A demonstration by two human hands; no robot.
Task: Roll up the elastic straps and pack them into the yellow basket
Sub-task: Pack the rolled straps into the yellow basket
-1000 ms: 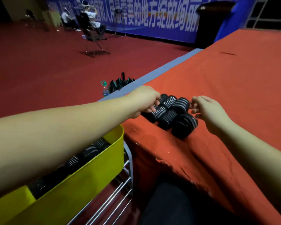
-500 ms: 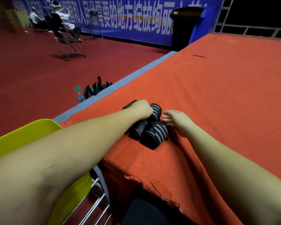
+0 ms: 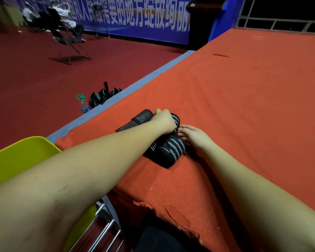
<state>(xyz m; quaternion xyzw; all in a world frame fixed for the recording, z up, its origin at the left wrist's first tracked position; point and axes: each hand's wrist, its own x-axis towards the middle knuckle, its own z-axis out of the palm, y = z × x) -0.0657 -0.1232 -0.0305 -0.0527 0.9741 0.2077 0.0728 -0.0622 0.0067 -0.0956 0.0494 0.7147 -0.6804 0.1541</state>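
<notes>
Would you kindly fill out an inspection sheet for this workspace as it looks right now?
Surface: orange cloth over the platform, torn along the near edge.
Job's things: rolled black striped straps clustered on the cloth; yellow basket at lower left, its contents hidden.
Clutter: nothing seen on the cloth.
Grippers: left hand curled over the rolls; right hand at their right side, fingertips touching them, grip unclear.
Cables: nothing seen.
Surroundings: water bottle and folded black umbrella on the red floor, metal rack under the basket, blue banner, seated people far back.
</notes>
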